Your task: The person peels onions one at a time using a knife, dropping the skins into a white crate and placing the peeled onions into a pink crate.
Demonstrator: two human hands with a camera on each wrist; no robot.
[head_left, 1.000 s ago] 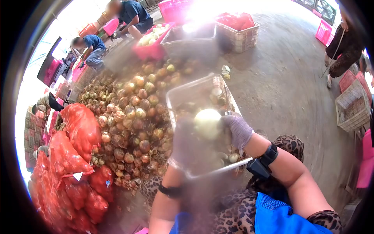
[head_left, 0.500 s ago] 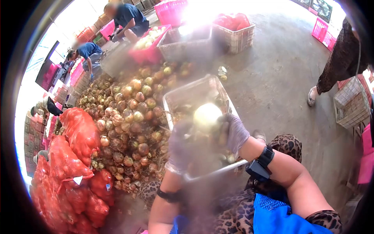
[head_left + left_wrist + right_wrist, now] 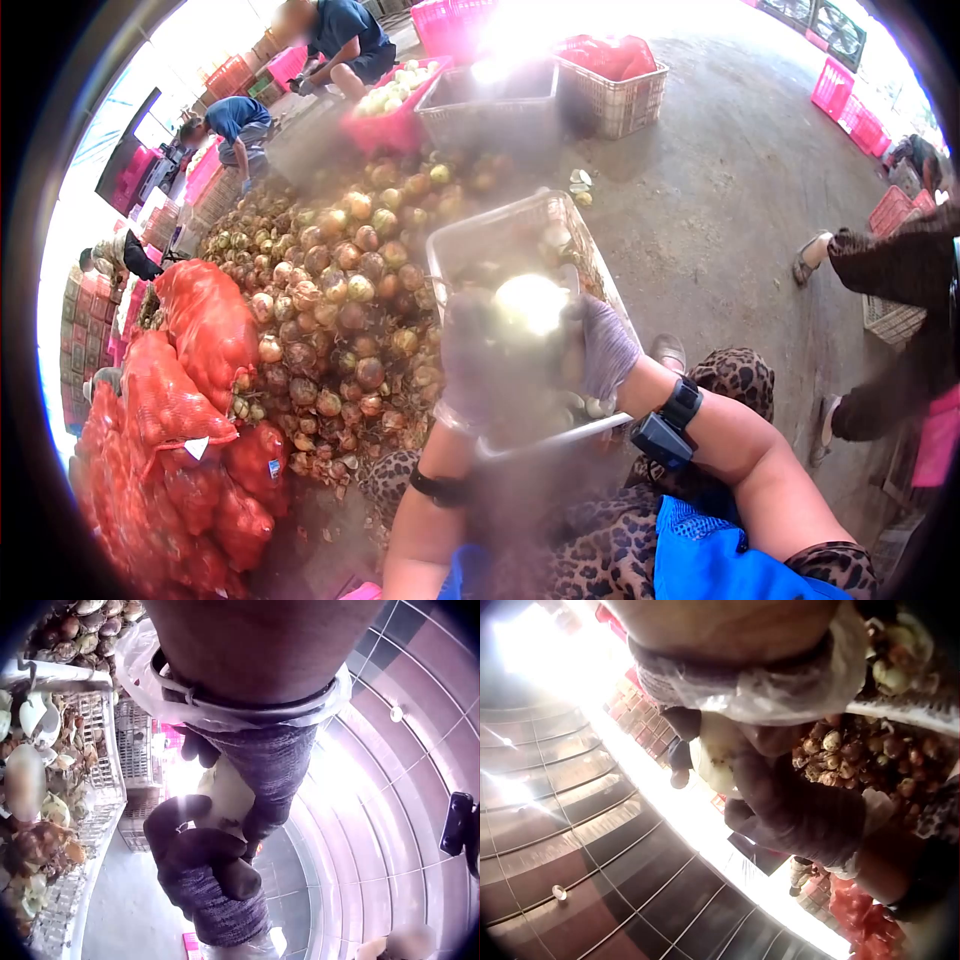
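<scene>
A pale, peeled onion (image 3: pixel 530 303) sits between my two gloved hands, over a white plastic crate (image 3: pixel 550 440). My left hand (image 3: pixel 465 362) grips it from the left, blurred by haze in the head view. Against its right side is my right hand (image 3: pixel 608 350), fingers curled, with a small grey blade-like tool (image 3: pixel 571 279) showing at the fingertips. In the left wrist view the onion (image 3: pixel 229 796) has a dark mark near the right hand's fingers. The right wrist view shows brown spots on the onion (image 3: pixel 716 754). Onions and loose skins lie inside the crate.
A large heap of unpeeled onions (image 3: pixel 340 270) spreads left of the crate, beside red mesh sacks (image 3: pixel 190 420). Beyond stand a pink crate (image 3: pixel 385 125) of peeled onions and a crate (image 3: pixel 615 100) holding a red sack. A person's legs (image 3: pixel 890 270) are at the right.
The onion stays between both hands while the right hand shifts slightly around it, and its tool shows at a different angle. The person at the right has walked closer along the floor.
</scene>
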